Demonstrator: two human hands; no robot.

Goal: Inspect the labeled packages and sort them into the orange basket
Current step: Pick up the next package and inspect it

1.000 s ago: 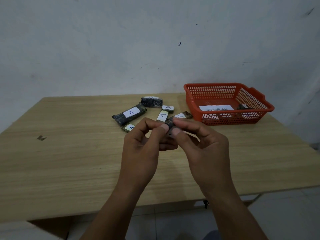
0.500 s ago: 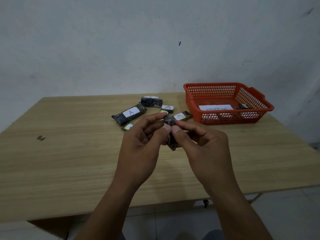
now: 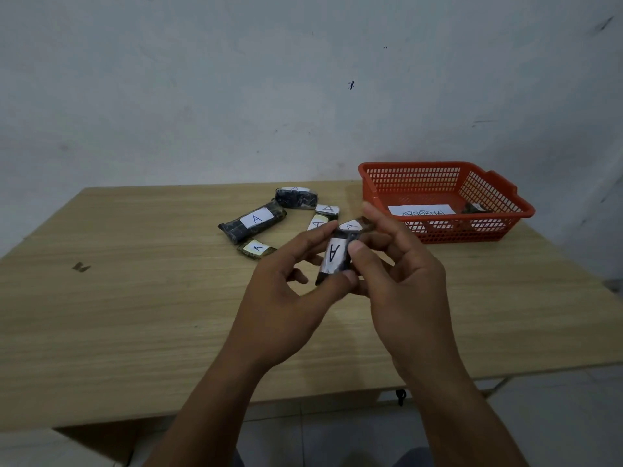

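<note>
Above the table's middle, my left hand [image 3: 286, 291] and my right hand [image 3: 401, 281] both pinch a small dark package [image 3: 333, 259], held upright with its white "A" label facing me. Behind it on the table lie several more labeled packages: a long dark one [image 3: 253, 222], a plump one [image 3: 296, 197], and small ones [image 3: 257, 248], [image 3: 327, 210], [image 3: 317, 224], [image 3: 352, 226]. The orange basket [image 3: 499, 224] stands at the back right. It holds a white paper sign [image 3: 419, 210] and one dark package [image 3: 475, 207].
The wooden table [image 3: 135, 315] has a small dark mark [image 3: 81, 267] on its left side. A pale wall rises behind it. Tiled floor [image 3: 556, 416] shows below the table's near edge.
The package has been turned between my fingers, so its "A" label now faces me. Both hands have stayed above the table's middle.
</note>
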